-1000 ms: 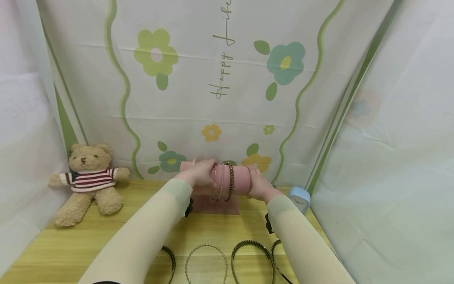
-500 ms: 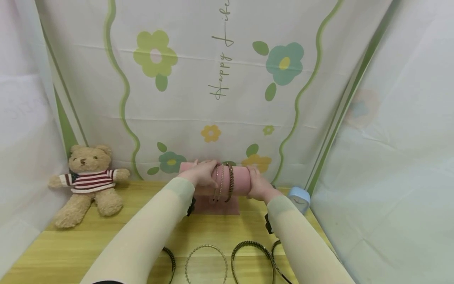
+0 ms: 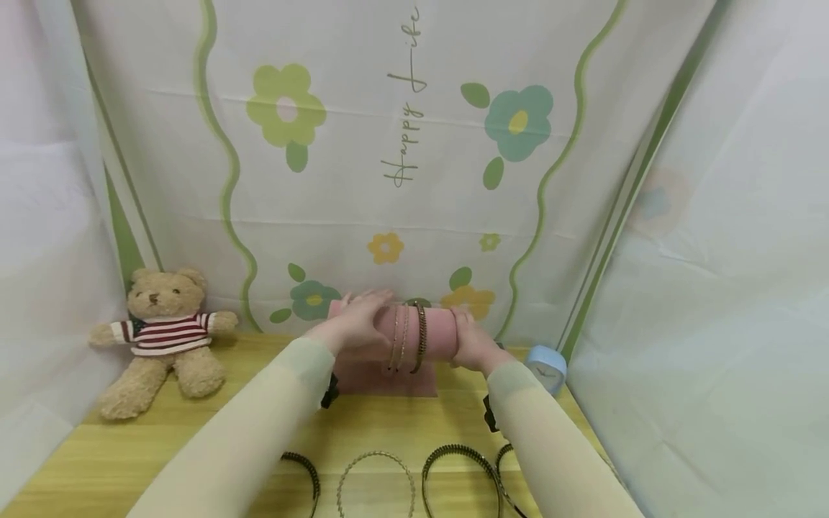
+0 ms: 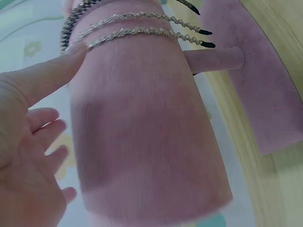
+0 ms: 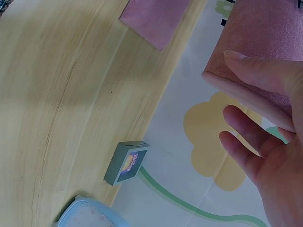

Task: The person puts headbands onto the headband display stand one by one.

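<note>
A pink velvet headband stand (image 3: 442,332), a horizontal roll on a flat base (image 4: 270,109), stands at the back of the table. Two thin beaded headbands (image 4: 137,32) and a darker chain-like headband (image 3: 422,338) sit around its roll. My left hand (image 3: 356,321) is at the roll's left part. In the left wrist view its thumb tip touches near the thin headbands' edge, while the other fingers spread loosely behind the roll. My right hand (image 3: 475,345) holds the roll's right end, thumb on the front; the index finger is mostly hidden behind it.
Several headbands lie along the near edge, among them a thin gold one (image 3: 378,453) and a dark coiled one (image 3: 456,449). A teddy bear (image 3: 170,332) sits at the left. A blue clock (image 3: 546,368) and a small green box (image 5: 127,163) stand right. Fabric walls enclose the table.
My left hand has shifted left along the roll, away from the headbands, and its fingers have loosened. The right hand stays on the roll's end.
</note>
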A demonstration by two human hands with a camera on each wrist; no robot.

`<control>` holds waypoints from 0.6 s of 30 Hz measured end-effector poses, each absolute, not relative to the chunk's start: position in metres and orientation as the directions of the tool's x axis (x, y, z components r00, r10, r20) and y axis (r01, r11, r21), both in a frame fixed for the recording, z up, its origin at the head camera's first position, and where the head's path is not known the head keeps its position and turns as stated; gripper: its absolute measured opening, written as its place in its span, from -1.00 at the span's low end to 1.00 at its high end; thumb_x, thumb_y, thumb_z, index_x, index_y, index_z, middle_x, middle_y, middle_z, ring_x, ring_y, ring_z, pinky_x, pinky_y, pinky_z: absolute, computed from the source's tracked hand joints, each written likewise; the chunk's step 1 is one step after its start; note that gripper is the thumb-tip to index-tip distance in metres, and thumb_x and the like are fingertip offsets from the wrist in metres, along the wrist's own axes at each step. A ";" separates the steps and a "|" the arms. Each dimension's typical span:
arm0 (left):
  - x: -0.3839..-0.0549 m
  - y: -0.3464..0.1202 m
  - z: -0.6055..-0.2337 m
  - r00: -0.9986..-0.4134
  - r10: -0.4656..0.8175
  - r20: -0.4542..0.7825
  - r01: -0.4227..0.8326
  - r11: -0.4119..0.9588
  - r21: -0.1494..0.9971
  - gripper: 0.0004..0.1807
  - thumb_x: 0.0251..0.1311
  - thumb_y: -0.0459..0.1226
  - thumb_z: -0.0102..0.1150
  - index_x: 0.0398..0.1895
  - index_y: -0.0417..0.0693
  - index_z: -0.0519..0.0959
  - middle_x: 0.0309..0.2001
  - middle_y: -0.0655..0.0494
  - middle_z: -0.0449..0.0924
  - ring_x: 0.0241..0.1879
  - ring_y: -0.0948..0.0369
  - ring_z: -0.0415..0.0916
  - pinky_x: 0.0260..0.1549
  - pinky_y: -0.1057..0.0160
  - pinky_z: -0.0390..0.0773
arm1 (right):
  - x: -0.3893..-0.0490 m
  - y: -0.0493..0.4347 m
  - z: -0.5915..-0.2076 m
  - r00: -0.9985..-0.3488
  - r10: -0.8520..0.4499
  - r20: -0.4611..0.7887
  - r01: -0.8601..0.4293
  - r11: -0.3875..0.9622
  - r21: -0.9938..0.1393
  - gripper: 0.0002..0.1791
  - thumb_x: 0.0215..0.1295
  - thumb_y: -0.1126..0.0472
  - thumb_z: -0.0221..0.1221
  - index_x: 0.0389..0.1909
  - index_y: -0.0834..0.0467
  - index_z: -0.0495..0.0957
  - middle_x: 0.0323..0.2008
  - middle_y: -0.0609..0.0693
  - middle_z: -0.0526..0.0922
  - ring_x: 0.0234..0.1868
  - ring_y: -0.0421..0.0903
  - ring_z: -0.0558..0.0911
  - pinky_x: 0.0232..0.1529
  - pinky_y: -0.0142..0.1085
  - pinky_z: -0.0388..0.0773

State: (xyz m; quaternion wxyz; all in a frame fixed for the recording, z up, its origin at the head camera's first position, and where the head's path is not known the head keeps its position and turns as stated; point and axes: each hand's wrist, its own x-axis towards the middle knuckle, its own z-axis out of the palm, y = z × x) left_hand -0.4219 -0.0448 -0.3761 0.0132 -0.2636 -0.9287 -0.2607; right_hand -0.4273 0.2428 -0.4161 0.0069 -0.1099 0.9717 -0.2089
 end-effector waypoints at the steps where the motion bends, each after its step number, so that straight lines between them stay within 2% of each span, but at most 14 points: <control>1: -0.420 -0.051 -0.377 -0.859 0.476 0.191 0.505 0.720 0.476 0.04 -0.05 -0.15 0.50 0.54 0.05 0.15 0.54 0.10 0.03 0.52 0.05 -0.20 0.40 -0.13 -0.46 | -0.428 0.243 -0.417 -0.976 -0.217 0.032 -0.211 0.889 -0.406 0.35 -0.15 0.45 0.50 0.58 0.02 -0.18 0.55 0.09 -0.14 0.03 0.13 0.54 -0.01 -0.06 0.56; 4: -0.413 -0.073 -0.380 -0.857 0.438 0.272 0.515 0.711 0.478 0.02 0.03 -0.12 0.48 0.54 -0.05 0.13 0.54 0.03 -0.03 0.53 0.04 -0.23 0.40 -0.17 -0.42 | -0.431 0.246 -0.420 -0.974 -0.223 0.035 -0.218 0.888 -0.404 0.34 -0.16 0.46 0.49 0.58 0.01 -0.17 0.55 0.07 -0.12 -0.01 0.10 0.54 -0.08 -0.10 0.57; 7: -0.403 -0.100 -0.386 -0.866 0.386 0.317 0.499 0.695 0.518 0.04 0.07 -0.17 0.48 0.55 -0.13 0.07 0.55 -0.05 -0.06 0.51 -0.05 -0.20 0.39 -0.25 -0.33 | -0.432 0.248 -0.422 -0.971 -0.233 0.047 -0.232 0.890 -0.393 0.35 -0.19 0.46 0.50 0.57 0.04 -0.16 0.54 0.09 -0.10 0.07 0.14 0.52 -0.03 -0.06 0.56; 12: -0.374 -0.147 -0.408 -0.925 0.293 0.243 0.380 0.690 0.616 0.10 0.14 -0.20 0.42 0.57 -0.20 -0.12 0.54 -0.24 -0.17 0.45 -0.28 -0.17 0.31 -0.39 -0.13 | -0.433 0.248 -0.422 -0.972 -0.232 0.041 -0.230 0.897 -0.377 0.38 -0.21 0.44 0.54 0.57 0.05 -0.18 0.54 0.11 -0.10 0.20 0.20 0.45 0.10 0.01 0.51; 14: -0.360 -0.163 -0.419 -0.943 0.269 0.197 0.332 0.718 0.611 0.07 0.13 -0.19 0.42 0.55 -0.28 -0.07 0.50 -0.34 -0.12 0.40 -0.36 -0.08 0.26 -0.43 -0.03 | -0.433 0.246 -0.421 -0.971 -0.237 0.043 -0.235 0.897 -0.374 0.39 -0.21 0.43 0.54 0.57 0.06 -0.18 0.53 0.12 -0.10 0.19 0.20 0.45 0.10 0.01 0.51; 18: -0.335 -0.186 -0.445 -0.955 0.262 0.139 0.294 0.775 0.560 -0.09 0.05 -0.20 0.46 0.40 -0.40 0.22 0.33 -0.51 0.16 0.23 -0.43 0.20 0.13 -0.42 0.25 | -0.432 0.243 -0.420 -0.967 -0.249 0.056 -0.252 0.897 -0.364 0.38 -0.22 0.42 0.54 0.57 0.10 -0.17 0.53 0.15 -0.08 0.15 0.19 0.48 0.07 0.00 0.52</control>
